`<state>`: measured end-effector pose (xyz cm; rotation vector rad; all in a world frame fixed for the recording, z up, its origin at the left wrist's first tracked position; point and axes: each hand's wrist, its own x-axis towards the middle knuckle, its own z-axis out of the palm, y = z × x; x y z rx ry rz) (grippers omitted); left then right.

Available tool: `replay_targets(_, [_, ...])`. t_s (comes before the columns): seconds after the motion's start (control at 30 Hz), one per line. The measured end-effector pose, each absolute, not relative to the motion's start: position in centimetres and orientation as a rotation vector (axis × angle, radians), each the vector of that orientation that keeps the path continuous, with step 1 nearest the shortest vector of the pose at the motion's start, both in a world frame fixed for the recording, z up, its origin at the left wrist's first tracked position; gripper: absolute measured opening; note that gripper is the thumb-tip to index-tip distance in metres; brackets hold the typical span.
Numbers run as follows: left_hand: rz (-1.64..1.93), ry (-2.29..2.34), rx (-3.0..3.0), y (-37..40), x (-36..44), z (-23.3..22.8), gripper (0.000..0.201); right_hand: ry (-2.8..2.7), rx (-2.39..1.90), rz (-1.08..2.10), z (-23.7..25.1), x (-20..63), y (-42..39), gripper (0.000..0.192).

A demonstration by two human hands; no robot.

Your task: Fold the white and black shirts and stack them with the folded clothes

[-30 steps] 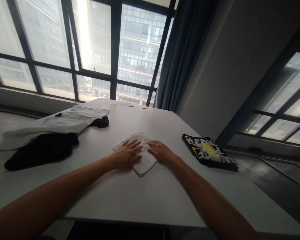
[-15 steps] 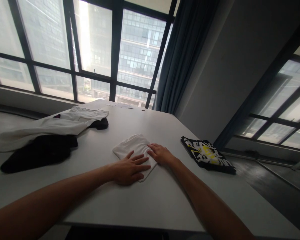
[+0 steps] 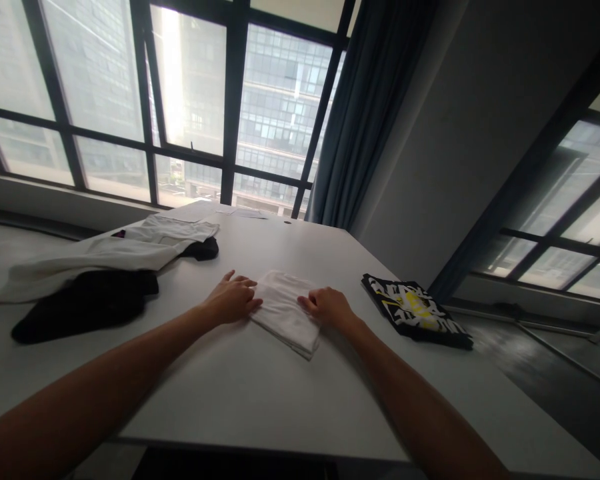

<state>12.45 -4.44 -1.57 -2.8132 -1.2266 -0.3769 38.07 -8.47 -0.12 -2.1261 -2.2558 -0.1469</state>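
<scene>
A: Nearest the viewer, what do the hands do?
B: The left hand (image 3: 233, 299) rests at the left edge of the folded white cloth (image 3: 285, 311), fingers curled, touching it; the right hand (image 3: 327, 305) presses the right edge, fingers bent. Whether either pinches the fabric cannot be told.

A: Where does the cloth lie?
B: Flat on the white table (image 3: 260, 387), between both hands, near the middle.

A: And farther out?
B: Right, a folded black printed garment (image 3: 415, 310); left, a black garment (image 3: 83, 303) under a white garment (image 3: 110, 253); beyond, the window (image 3: 190, 100) and curtain (image 3: 365, 113).
</scene>
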Motion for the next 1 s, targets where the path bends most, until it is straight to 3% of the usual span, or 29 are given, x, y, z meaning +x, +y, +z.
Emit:
replay_targets(0.1, [-0.440, -1.234, -2.853, -5.5, 13.5, -2.4, 0.039, -2.176, -1.975, -0.243, -1.0, 38.8, -8.0, 0.036])
replay_targets(0.37, [-0.150, -1.058, -3.170, -5.9, 14.7, -4.7, 0.061, -2.245, -2.065, -0.089, -2.2, 40.0, -6.9, 0.045])
replay_targets(0.57, [-0.114, -1.449, -2.872, -3.0, 12.3, -4.1, 0.054, -2.163, -2.205, -0.117, -0.7, 38.8, -7.5, 0.051])
replay_targets(0.73, [-0.376, -1.380, -2.846, -4.4, 13.0, -3.5, 0.049, -2.106, -2.035, -0.138, -1.7, 39.9, -7.0, 0.027])
replay_targets(0.9, [-0.131, -1.025, -3.229, -6.1, 14.4, -3.7, 0.095, -2.178, -1.954, -0.022, -2.7, 41.8, -6.0, 0.053])
replay_targets(1.0, [-0.176, -0.987, -3.233, -5.3, 13.6, -3.7, 0.081, -2.216, -1.774, 0.148, -2.7, 42.9, -5.7, 0.046])
